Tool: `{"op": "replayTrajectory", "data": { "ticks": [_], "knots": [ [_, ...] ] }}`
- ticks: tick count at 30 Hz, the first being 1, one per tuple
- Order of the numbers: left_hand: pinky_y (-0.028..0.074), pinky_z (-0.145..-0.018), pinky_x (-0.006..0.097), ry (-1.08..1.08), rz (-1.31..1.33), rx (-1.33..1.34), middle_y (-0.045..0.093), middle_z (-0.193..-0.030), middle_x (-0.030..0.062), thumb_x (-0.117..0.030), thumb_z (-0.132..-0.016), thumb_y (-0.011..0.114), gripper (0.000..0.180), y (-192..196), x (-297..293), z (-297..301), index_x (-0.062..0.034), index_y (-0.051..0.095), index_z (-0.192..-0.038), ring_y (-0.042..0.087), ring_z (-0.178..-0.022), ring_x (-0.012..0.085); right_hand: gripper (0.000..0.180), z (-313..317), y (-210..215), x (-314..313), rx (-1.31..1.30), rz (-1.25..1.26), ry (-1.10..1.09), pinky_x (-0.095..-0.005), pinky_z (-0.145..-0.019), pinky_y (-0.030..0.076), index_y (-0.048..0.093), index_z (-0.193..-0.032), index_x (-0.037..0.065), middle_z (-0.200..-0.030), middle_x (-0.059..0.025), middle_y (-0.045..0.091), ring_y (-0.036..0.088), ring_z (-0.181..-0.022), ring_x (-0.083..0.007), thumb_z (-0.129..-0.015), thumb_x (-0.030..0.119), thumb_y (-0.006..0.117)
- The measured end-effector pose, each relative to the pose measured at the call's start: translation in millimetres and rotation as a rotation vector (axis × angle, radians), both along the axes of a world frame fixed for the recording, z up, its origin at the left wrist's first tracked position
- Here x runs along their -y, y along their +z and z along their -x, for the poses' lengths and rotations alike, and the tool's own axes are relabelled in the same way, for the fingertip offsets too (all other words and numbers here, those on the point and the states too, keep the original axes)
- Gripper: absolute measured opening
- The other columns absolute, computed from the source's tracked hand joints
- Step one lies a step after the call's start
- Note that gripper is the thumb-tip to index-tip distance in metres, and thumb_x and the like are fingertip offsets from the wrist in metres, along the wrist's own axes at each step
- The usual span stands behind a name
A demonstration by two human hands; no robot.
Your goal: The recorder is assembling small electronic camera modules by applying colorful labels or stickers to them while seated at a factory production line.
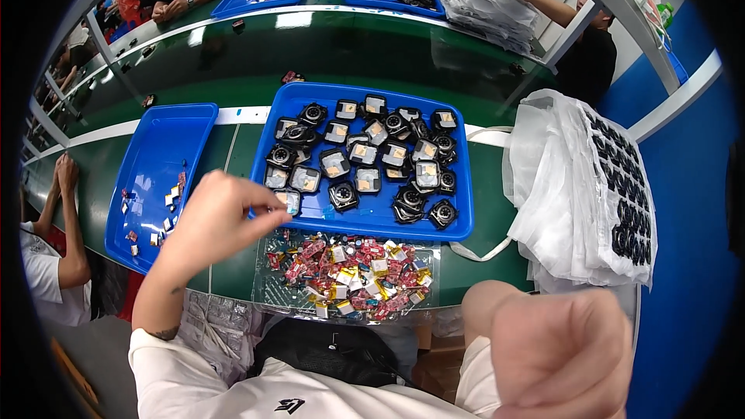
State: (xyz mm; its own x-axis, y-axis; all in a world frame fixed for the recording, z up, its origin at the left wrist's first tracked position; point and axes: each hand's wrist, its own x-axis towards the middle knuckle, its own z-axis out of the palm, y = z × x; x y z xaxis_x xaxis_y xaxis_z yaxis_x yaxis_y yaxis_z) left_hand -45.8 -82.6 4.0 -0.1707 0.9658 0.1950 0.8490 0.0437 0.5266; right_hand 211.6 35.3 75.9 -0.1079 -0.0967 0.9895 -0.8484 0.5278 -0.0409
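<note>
My left hand (233,213) reaches over the near left corner of a blue tray (372,226). Its thumb and forefinger are pinched on the edge of a square smartwatch case (290,200). Several more black watch cases (363,150) lie across the tray, some showing pale inner faces with tan patches, others round dark sensor backs. My right hand (563,349) is raised close to the camera at the lower right, apart from the tray. Its fingers are curled closed and slightly blurred, so anything inside them is hidden.
A clear plastic tray (272,283) with small red, white and yellow parts sits nearest me. Left stands a second blue tray (147,155) with scattered parts. White foam sheets (543,209) holding black pieces are stacked right. A metal frame crosses overhead; co-workers sit opposite and at left.
</note>
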Motion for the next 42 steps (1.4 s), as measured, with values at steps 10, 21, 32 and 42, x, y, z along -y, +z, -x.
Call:
{"op": "replayTrajectory", "data": {
  "ticks": [10, 21, 32, 42],
  "knots": [
    [0.049, -0.056, 0.03, -0.003, 0.106, 0.11, 0.067, -0.07, 0.0084, -0.008, -0.069, 0.078, 0.013, -26, 40, -13, -0.0037, 0.072, -0.079, 0.063, -0.061, 0.0198, 0.005, 11, 19, -42, 0.388, -0.273, -0.145, -0.0247, -0.064, 0.042, 0.064, -0.083, 0.011, -0.074, 0.001, 0.064, 0.061, -0.072, -0.0146, -0.086, 0.007, 0.064],
    [0.052, -0.069, 0.019, -0.053, -0.314, 0.99, 0.068, -0.085, 0.0056, -0.002, -0.082, 0.073, 0.021, 43, -35, -30, 0.0035, 0.064, -0.101, 0.065, -0.077, 0.007, 0.04, 79, -8, -39, 0.505, -0.307, -0.842, -0.0325, -0.056, 0.042, 0.054, -0.074, 0.008, -0.077, -0.0058, 0.052, 0.052, -0.068, -0.024, -0.052, 0.022, 0.085],
    [0.045, -0.06, 0.019, -0.274, -0.481, 0.699, 0.066, -0.08, 0.004, -0.009, -0.086, 0.071, 0.011, 61, -68, -29, 0.002, 0.071, -0.087, 0.058, -0.07, 0.0053, 0.015, 64, -5, -68, 0.351, -0.128, -0.676, -0.0315, -0.056, 0.042, 0.063, -0.078, 0.003, -0.073, -0.0067, 0.061, 0.054, -0.062, -0.0228, -0.072, 0.006, 0.077],
    [0.04, -0.055, 0.021, -0.378, -0.722, 0.476, 0.063, -0.077, 0.005, -0.005, -0.08, 0.075, 0.005, 58, -76, -18, -0.0026, 0.072, -0.084, 0.053, -0.064, 0.0085, 0.01, 71, -13, -67, 0.519, 0.283, -0.429, -0.0222, -0.053, 0.044, 0.066, -0.078, -0.001, -0.072, -0.0076, 0.066, 0.057, -0.056, -0.0101, -0.079, 0.004, 0.074]
  ]
}}
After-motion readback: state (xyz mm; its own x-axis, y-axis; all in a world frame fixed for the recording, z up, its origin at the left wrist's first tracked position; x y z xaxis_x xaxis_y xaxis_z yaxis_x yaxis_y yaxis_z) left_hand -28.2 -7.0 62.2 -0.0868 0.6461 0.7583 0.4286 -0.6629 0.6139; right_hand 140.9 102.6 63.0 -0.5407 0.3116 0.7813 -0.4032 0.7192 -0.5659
